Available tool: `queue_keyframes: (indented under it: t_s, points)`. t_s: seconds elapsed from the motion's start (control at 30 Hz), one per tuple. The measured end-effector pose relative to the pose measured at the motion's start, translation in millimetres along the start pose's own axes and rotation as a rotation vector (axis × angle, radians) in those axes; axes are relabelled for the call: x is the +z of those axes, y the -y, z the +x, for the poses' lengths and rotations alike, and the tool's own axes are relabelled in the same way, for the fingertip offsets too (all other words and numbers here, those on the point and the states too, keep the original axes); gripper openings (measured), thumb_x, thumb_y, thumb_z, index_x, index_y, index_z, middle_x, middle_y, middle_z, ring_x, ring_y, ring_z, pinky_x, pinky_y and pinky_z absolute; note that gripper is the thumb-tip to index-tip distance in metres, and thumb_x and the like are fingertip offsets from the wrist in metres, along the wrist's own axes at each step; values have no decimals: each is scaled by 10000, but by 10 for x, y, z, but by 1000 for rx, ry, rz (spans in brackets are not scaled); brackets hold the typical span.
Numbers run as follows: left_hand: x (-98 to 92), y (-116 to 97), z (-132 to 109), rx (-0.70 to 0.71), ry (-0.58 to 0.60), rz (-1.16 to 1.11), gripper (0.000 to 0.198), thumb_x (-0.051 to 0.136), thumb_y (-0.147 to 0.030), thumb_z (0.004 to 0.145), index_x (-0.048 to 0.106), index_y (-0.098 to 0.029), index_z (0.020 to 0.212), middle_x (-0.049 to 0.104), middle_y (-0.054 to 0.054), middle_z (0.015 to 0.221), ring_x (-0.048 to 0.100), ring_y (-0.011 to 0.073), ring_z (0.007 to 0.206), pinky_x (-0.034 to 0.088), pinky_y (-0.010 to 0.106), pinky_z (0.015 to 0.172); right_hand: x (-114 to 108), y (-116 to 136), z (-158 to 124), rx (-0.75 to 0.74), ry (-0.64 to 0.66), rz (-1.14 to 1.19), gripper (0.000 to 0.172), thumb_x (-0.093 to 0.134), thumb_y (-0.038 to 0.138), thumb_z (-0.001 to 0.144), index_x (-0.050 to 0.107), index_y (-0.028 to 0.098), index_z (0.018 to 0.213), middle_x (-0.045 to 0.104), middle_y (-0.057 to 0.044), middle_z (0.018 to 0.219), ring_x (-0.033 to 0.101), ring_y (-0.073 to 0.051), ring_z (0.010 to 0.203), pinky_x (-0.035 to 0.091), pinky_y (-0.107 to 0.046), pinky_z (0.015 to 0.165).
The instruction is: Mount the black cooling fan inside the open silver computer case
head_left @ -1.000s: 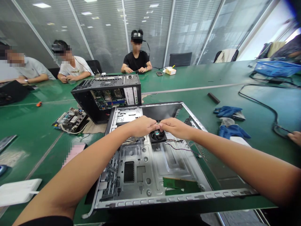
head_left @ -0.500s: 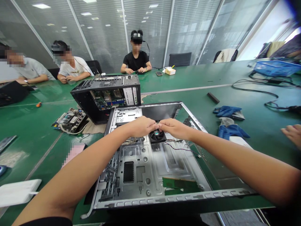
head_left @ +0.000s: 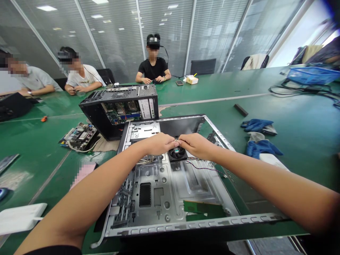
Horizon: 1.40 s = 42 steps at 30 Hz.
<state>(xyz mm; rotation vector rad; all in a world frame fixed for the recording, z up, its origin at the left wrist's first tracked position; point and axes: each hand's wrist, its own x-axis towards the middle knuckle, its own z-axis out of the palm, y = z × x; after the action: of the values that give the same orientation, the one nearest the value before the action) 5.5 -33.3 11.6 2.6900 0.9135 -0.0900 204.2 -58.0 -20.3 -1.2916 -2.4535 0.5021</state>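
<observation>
An open, mostly bare metal computer case (head_left: 170,187) lies flat on the green table in front of me. A small black fan (head_left: 177,153) with thin red and black wires sits inside it near the far end. My left hand (head_left: 159,143) and my right hand (head_left: 195,145) meet fingertip to fingertip just above the fan. Both are closed in a pinch on a small part I cannot make out. A green circuit board strip (head_left: 204,208) lies on the case floor near me.
A second black computer case (head_left: 119,106) with its motherboard stands beyond, a loose board (head_left: 79,134) to its left. Blue gloves (head_left: 259,136) lie at right, a white box (head_left: 21,217) at near left. Three people sit across the table. Cables and a blue basket (head_left: 313,75) lie far right.
My hands stay pinched together over the fan. Another person's hand at the right edge has left the view, and the black cable on the right has been pulled away toward the far right.
</observation>
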Motion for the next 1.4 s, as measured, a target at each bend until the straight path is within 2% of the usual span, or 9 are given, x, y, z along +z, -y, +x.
queue_keyframes:
  t_s: [0.33,0.5,0.67,0.93,1.17,1.3,1.4]
  points:
    - [-15,-12,-2,-11,9,17,459,261,-448,975,537,-179,726,569,37,694,478,148,615,329,289,617,-8,-5,-13,17,36,41,344,325,393,964,485,210,722,516,-11,628,413,-144,572,260,-295,588]
    - [-12,-8,-7,-4,-3,36,458,257,-440,980,555,-174,755,587,40,712,492,156,637,336,287,625,-11,4,-9,56,64,144,377,317,408,950,552,197,745,574,-36,688,478,-161,642,319,-298,631]
    - [4,8,-14,10,-22,59,464,256,-438,989,566,-171,769,590,35,706,500,150,638,341,277,621,-28,-3,13,68,103,245,394,343,432,920,559,186,700,557,-30,670,484,-159,649,351,-299,648]
    - [-2,-6,-21,22,-20,39,474,255,-435,989,565,-172,746,590,34,696,493,147,620,336,284,625,-83,47,-4,119,172,356,385,374,460,898,483,197,638,382,32,545,340,-113,518,287,-280,540]
    - [0,-8,-20,28,-10,47,473,253,-424,996,582,-165,776,606,45,728,513,150,646,341,281,637,-76,38,-10,134,211,457,389,401,485,890,473,199,636,342,53,514,283,-97,484,241,-268,496]
    - [11,6,-17,25,-15,46,498,234,-440,999,591,-166,785,618,51,733,516,161,648,352,292,643,-64,27,2,118,177,423,391,394,478,896,503,193,650,363,45,527,314,-107,505,270,-274,524]
    - [13,13,-12,22,-25,39,504,230,-451,998,580,-168,772,609,46,714,499,153,628,349,292,631,-44,3,19,89,144,368,398,385,470,898,525,185,658,458,10,592,399,-127,569,319,-285,579]
